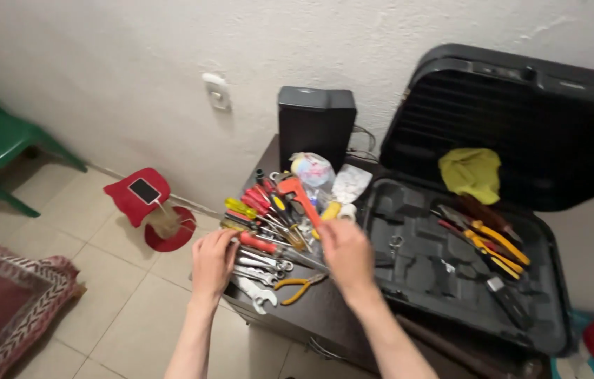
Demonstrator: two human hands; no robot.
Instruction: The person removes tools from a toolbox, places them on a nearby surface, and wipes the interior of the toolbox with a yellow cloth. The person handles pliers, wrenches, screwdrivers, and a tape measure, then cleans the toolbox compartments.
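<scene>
The left hand [214, 261] has its fingers curled down onto a red-handled screwdriver [260, 243], and the right hand [345, 254] lies palm down over the pile of tools [269, 231] with its fingers close together; I cannot tell if it pinches anything. The tools sit on a dark table [325, 309] by a white wall [135, 63], next to an open black tool case [465, 260], above a tiled floor [114, 309]. The screwdriver lies flat, long way left to right, with its metal end pointing toward the right hand.
</scene>
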